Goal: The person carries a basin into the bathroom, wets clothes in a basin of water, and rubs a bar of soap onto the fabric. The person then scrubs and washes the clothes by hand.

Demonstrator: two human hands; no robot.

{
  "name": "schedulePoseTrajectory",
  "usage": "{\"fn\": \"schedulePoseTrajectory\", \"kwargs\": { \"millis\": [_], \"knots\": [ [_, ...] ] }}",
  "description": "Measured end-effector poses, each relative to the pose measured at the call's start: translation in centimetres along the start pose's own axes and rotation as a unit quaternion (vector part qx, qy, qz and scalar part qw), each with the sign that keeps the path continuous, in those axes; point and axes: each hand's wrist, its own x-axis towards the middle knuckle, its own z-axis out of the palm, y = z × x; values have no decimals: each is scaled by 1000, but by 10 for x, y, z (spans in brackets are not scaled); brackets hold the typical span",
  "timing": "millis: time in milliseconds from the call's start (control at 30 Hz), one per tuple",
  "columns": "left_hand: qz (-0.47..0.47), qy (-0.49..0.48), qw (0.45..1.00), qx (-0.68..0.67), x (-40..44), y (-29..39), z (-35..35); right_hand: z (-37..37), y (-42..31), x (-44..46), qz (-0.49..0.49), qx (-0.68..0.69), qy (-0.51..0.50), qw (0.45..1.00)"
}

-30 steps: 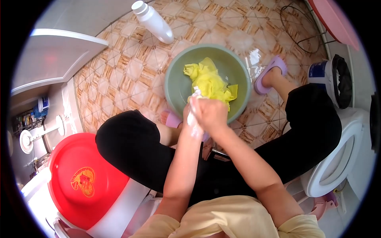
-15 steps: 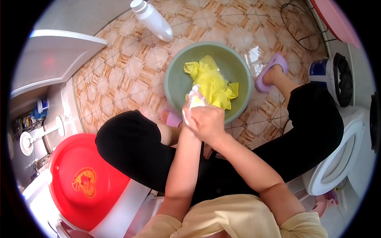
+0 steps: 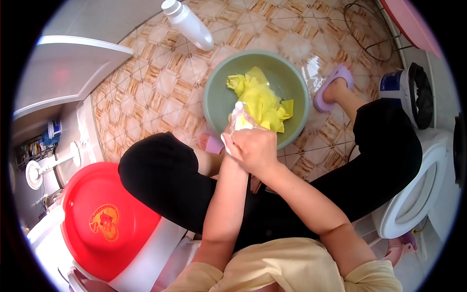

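Note:
A pale green basin [image 3: 212, 104] stands on the floor with a wet yellow cloth [image 3: 262, 102] bunched in it. My two hands meet over its near rim. White foam covers my left hand [image 3: 240, 122], whose fingers look pressed together; a yellowish patch shows amid the foam, and what it is cannot be made out. My right hand [image 3: 257, 145] is closed around the lower part of my left hand, near the wrist, with its fingers curled. Most of the cloth lies just beyond the hands.
A white bottle [image 3: 188, 25] is on the tiled floor beyond the basin. At the left are a red basin [image 3: 109, 219] and a white fan [image 3: 35, 174]. A lidded bucket [image 3: 393, 90] and a white toilet [image 3: 413, 199] are at the right. My knees flank the green basin.
Both hands have shifted their hold: the right hand has moved down toward the left wrist, and more of the foamy left hand shows. The yellow cloth in the basin has barely moved.

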Motion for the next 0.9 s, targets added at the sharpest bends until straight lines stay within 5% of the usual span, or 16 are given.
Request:
{"fn": "schedulePoseTrajectory", "kwargs": {
  "millis": [33, 67, 133, 233, 400, 633, 700, 900],
  "knots": [
    [0, -104, 993, -54, 8, 4, -15, 2, 13, 3, 9, 28, -31, 999],
    [-1, -104, 993, -53, 7, 1, -29, 0, 29, 12, 11, 28, -29, 999],
    [-19, 168, 983, 76, -3, -1, 48, -7, 57, 26, 199, -92, -45, 975],
    [-35, 145, 986, 76, -4, 7, 67, -17, 76, 31, 282, 37, 34, 958],
    [29, 141, 986, 86, -9, 16, 73, -25, 68, 33, 248, 111, 120, 955],
    [149, 144, 975, 73, -8, 18, 58, -16, 37, 15, 300, 129, -147, 934],
    [129, 109, 982, 83, -8, 20, 57, -11, 41, 14, 307, 319, -52, 895],
    [203, 204, 922, 258, -7, 13, 72, -21, 31, 27, 317, 422, 34, 848]
  ]
}}
